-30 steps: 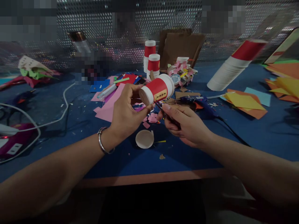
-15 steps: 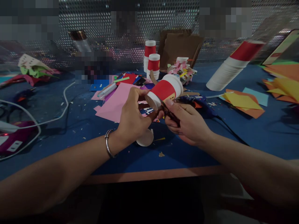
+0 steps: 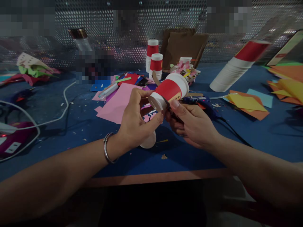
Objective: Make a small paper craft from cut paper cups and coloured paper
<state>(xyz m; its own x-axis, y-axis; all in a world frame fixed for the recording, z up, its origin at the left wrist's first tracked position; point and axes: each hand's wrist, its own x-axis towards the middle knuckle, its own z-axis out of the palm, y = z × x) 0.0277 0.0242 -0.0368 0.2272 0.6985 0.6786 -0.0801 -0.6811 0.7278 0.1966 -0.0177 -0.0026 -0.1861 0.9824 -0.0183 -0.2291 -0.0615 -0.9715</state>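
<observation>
A red and white paper cup [image 3: 168, 90] is tilted on its side above the table, its base toward the lower left. My left hand [image 3: 136, 121] grips it near the base, fingers behind and thumb below, with a silver bangle at the wrist. My right hand [image 3: 193, 121] is closed at the cup's lower right side, its thumb against the wall. Between its thumb and fingers is a dark narrow thing [image 3: 165, 100], mostly hidden, that runs along the cup. A curled brown strip [image 3: 155, 78] sticks up behind the cup. Beneath my left hand lies a white round piece [image 3: 149, 141].
Pink paper [image 3: 115, 105] and scraps lie beyond my left hand. Paper cup stacks [image 3: 155, 64] stand behind, and a long leaning stack [image 3: 233, 71] is at right. A blue glue gun [image 3: 208, 108] with its cord lies right. A white cable [image 3: 65, 104] crosses the left.
The cup has shifted slightly right and up. My left thumb has moved from under the base, and my right hand has turned a little, hiding more of the dark thing.
</observation>
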